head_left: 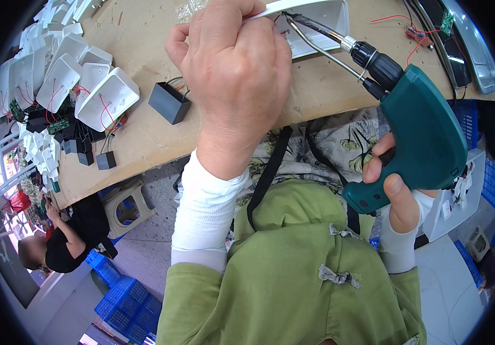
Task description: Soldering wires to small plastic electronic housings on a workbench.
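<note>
My right hand [397,192] is wrapped round the handle of a dark green soldering gun [428,126], index finger by its black trigger. From its black front collar a long tip and a thinner metal feed tube run up to the left and meet inside a white plastic housing [329,10]. My left hand [239,72] grips the housing's near left rim, fingers curled over it at the table's far side. Bits of red wire show inside the housing near the tip; the exact contact point is too small to make out. Left of my wrist lies a black box-shaped part with leads [168,103].
Many white housings [108,99] with red wires are piled at the left, beside black blocks [106,160] and green circuit boards. A wired component [420,37] and a long clear-grey casing [480,46] lie at right. Another person [66,241] sits at far left.
</note>
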A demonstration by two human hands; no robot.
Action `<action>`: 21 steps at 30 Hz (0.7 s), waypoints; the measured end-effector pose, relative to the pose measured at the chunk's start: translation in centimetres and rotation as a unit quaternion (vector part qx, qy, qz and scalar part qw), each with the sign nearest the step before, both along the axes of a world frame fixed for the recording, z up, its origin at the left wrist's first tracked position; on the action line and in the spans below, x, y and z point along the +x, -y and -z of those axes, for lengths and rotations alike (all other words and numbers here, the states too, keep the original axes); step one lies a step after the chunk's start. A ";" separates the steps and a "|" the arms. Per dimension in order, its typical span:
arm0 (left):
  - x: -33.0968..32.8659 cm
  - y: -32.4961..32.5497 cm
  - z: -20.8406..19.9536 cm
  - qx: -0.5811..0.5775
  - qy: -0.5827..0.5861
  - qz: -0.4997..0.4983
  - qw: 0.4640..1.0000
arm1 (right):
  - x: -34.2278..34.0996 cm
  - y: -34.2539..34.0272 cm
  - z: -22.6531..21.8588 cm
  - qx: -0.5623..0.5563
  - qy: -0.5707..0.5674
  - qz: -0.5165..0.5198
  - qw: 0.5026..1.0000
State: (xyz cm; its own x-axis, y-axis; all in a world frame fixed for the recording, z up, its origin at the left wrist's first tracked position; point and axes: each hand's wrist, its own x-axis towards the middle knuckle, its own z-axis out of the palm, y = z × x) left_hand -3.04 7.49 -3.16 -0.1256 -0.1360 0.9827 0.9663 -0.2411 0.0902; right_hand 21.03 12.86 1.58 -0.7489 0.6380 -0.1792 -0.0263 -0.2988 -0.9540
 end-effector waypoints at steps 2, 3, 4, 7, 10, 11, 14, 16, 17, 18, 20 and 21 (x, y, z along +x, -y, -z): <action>0.0 0.0 0.0 -0.001 0.002 0.000 1.000 | 0.1 0.0 0.1 0.013 -0.003 -0.003 1.000; 0.0 0.0 0.0 0.002 0.000 -0.002 1.000 | 0.0 0.2 0.0 0.014 -0.003 -0.003 1.000; 0.0 0.0 0.1 0.004 -0.001 -0.003 1.000 | -0.3 0.3 -0.3 0.008 -0.010 0.007 1.000; 0.0 0.0 -0.1 -0.001 0.003 0.003 1.000 | 0.0 0.1 0.0 0.006 -0.011 0.008 1.000; 0.0 0.1 -0.1 -0.003 0.003 -0.007 1.000 | 0.2 -0.1 0.3 0.011 -0.006 -0.007 1.000; 0.0 0.1 -0.1 -0.003 0.003 -0.007 1.000 | 0.2 -0.1 0.3 0.011 -0.007 -0.013 1.000; 1.0 1.0 -1.0 -0.009 0.011 0.003 1.000 | -0.3 0.2 -0.3 0.006 -0.012 0.005 1.000; 3.8 3.3 -4.2 -0.407 0.068 -0.262 0.872 | 0.1 -0.2 0.2 0.009 -0.004 0.001 1.000; 2.8 2.7 -3.3 -0.407 0.067 -0.268 0.871 | 0.1 -0.1 0.2 0.010 -0.003 -0.013 1.000; 0.9 1.4 -1.4 -0.213 0.033 -0.151 0.965 | 0.1 0.1 0.1 0.010 -0.006 -0.019 1.000; 0.0 0.4 -0.4 -0.006 -0.001 -0.017 1.000 | 0.2 0.1 0.2 0.016 -0.005 -0.008 1.000; 0.0 0.5 0.1 -0.012 0.000 -0.020 1.000 | 0.2 0.1 0.2 0.016 -0.006 -0.008 1.000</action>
